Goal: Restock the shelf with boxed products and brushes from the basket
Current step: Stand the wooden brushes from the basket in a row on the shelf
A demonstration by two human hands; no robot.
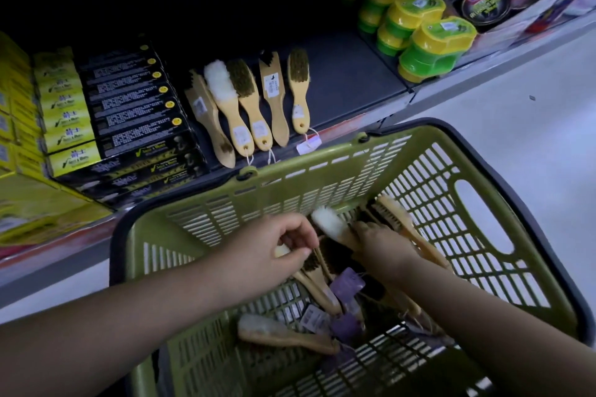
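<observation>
Head view: both of your bare forearms reach forward and down from the bottom edge into a green basket (322, 167) with a dark rim, which sits in front of a low shelf (348, 87).

Your left hand (283, 248) hovers palm down inside the basket, wrist straight and fingers curled under. Its grip pinches the pale wooden handle of a dark-bristled brush (314, 269), thumb against fingertips.

Your right hand (382, 243) is deeper in, near the far wall, with the back of the hand facing up. Its grip is bent round the handle of a white fluffy brush (327, 224), whose head points at the slatted wall. The fingertips are hidden under the hand.

More brushes are in the basket. One (406, 229) leans just right of your right hand. Another (277, 333) lies flat on the bottom, near purple tags (348, 284).

On the shelf, five brushes (251, 100) lie side by side with their handles toward you. Left of them are stacked black boxes (135, 97), then yellow boxes (64, 113). To the right stand green-and-yellow containers (425, 39), with round dark tins (487, 5) beyond them.
</observation>
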